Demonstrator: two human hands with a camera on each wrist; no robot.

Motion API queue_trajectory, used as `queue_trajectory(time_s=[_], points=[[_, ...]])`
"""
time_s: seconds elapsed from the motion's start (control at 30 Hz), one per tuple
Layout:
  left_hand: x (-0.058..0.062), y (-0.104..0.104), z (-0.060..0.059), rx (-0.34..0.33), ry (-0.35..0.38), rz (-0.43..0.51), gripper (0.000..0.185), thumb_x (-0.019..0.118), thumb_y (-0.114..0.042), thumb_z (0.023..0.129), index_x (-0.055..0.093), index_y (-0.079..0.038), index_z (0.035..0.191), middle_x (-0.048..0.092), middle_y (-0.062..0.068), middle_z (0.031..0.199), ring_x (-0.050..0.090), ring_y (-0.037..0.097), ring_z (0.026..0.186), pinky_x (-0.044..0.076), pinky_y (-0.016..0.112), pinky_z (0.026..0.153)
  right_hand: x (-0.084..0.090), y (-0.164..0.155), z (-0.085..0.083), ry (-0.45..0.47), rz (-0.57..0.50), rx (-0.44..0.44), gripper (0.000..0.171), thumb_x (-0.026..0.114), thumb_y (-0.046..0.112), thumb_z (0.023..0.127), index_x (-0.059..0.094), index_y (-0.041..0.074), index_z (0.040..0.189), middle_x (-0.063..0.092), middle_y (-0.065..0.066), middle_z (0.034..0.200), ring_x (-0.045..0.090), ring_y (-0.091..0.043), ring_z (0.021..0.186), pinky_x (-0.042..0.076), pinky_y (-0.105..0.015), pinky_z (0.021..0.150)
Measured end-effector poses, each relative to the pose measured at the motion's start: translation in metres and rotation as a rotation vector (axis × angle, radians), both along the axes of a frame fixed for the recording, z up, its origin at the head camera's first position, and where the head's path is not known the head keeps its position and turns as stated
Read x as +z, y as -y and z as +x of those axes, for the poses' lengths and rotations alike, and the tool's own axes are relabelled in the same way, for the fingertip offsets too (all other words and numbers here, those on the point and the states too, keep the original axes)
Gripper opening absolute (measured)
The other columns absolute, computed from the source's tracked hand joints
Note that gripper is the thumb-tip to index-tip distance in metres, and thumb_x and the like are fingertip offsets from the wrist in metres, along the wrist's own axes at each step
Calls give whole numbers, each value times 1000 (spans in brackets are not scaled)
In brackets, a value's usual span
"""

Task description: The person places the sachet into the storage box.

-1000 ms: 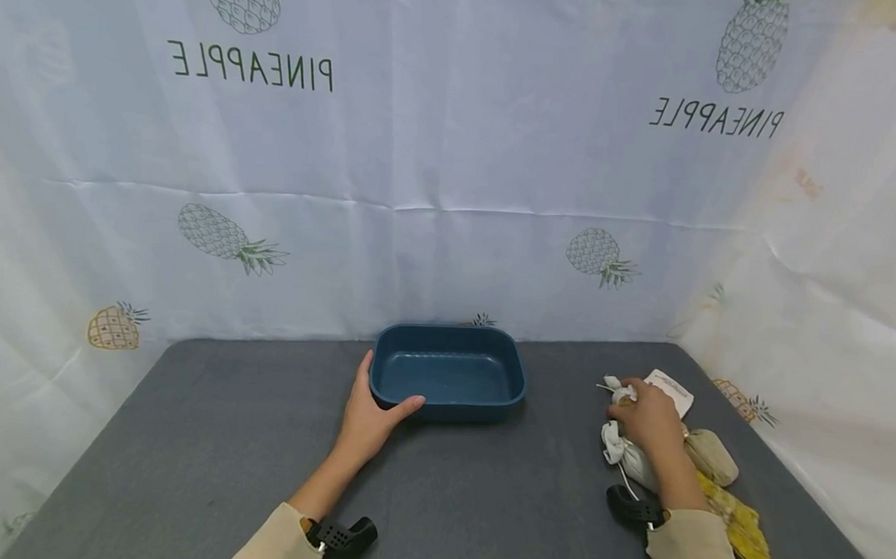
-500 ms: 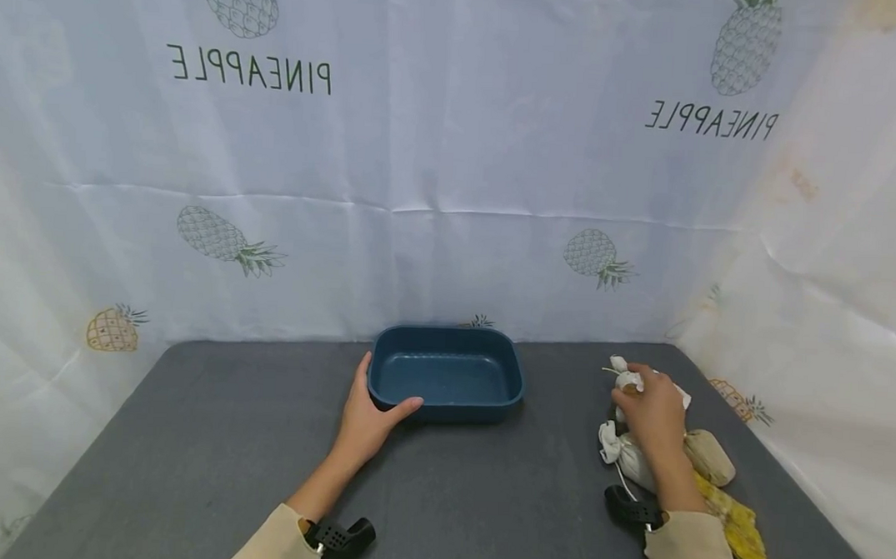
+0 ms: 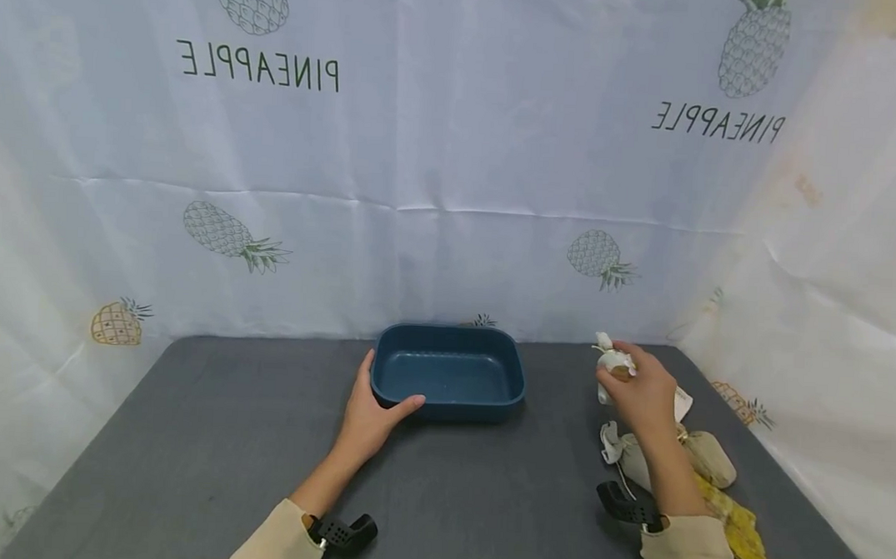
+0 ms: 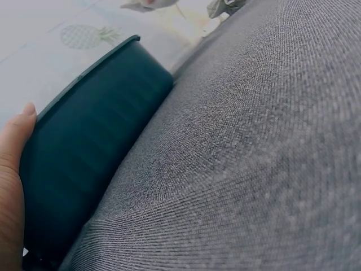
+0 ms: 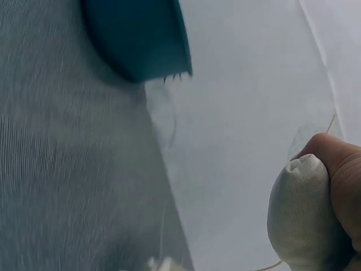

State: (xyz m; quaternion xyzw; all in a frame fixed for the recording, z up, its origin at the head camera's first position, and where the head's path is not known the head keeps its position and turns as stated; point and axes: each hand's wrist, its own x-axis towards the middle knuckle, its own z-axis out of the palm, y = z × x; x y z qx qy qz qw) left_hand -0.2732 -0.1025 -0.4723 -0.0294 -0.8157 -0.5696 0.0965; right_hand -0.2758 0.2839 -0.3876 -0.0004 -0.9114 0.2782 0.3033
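Bin touches left hand, grip spread wide, while right hand pinches a pale pouch.

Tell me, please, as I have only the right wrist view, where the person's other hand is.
Observer: The left hand rests against the blue container, at its left side and near corner.
Operator: Thank you; and what lies just to the right of the right forearm?
Observer: A yellow patterned cloth item lies there on the grey surface.
Operator: Could you say what lies at its far end?
Observer: A tan pouch does.
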Motion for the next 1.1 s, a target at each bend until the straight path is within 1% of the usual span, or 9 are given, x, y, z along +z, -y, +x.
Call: queue_trajectory(time_s=[0.07, 0.13, 0.17, 0.2, 0.27, 0.4, 0.6, 0.9, 1.1], points=[[-1, 1, 0, -3, -10, -6, 114, 82, -49, 82, 8, -23, 164, 11, 10, 171, 19, 37, 157, 26, 68, 119, 4, 8, 2, 7, -16, 26, 44, 72, 18, 91, 66, 4, 132, 67, -30, 120, 64, -40, 79, 51, -52, 70], [-2, 1, 0, -6, -22, -12, 114, 81, -49, 82, 8, -21, 164, 11, 10, 171, 19, 37, 157, 26, 68, 119, 6, 17, 5, 26, -43, 54, 45, 73, 21, 91, 65, 7, 134, 69, -27, 112, 59, -24, 62, 46, -40, 60], [-2, 1, 0, -7, -25, -16, 113, 81, -49, 82, 8, -21, 165, 11, 10, 171, 19, 38, 157, 26, 68, 119, 7, 22, 7, 39, -59, 73, 45, 73, 22, 92, 65, 8, 134, 69, -26, 108, 53, -17, 55, 43, -36, 55], [-3, 1, 0, -7, -26, -19, 113, 80, -50, 83, 8, -20, 165, 11, 11, 171, 19, 38, 157, 26, 68, 118, 8, 28, 8, 50, -69, 89, 46, 74, 22, 92, 65, 9, 134, 69, -22, 97, 42, -11, 47, 36, -31, 51], [-2, 2, 1, -2, -25, -20, 113, 80, -50, 83, 7, -21, 165, 11, 11, 171, 19, 39, 157, 26, 69, 118, 9, 40, 9, 78, -83, 129, 46, 75, 23, 91, 65, 11, 135, 67, -19, 85, 29, -3, 41, 28, -27, 48], [-2, 4, 2, 6, -17, -26, 114, 80, -50, 83, 6, -22, 165, 10, 11, 172, 18, 38, 157, 25, 69, 118, 8, 60, 3, 108, -77, 191, 46, 76, 22, 90, 66, 11, 133, 67, -15, 82, 30, -5, 45, 30, -26, 49], [-2, 3, 0, 2, -7, -26, 115, 80, -53, 82, 5, -25, 165, 10, 9, 172, 17, 37, 157, 25, 68, 119, 11, 84, -13, 149, -113, 261, 47, 77, 20, 88, 66, 9, 132, 72, -21, 99, 55, -13, 62, 45, -24, 52], [-2, 3, 2, 10, 5, -3, 115, 80, -51, 82, 6, -22, 165, 10, 11, 172, 17, 38, 157, 25, 69, 119, 12, 118, -33, 212, -156, 365, 45, 75, 19, 90, 65, 8, 133, 71, -21, 100, 62, -15, 64, 51, -26, 53], [-2, 1, -1, 12, -4, -10, 116, 80, -53, 81, 5, -23, 165, 11, 12, 171, 17, 37, 157, 25, 68, 119, 4, 131, -49, 232, -145, 413, 45, 75, 17, 90, 66, 8, 132, 71, -20, 98, 59, -13, 61, 50, -26, 53]])
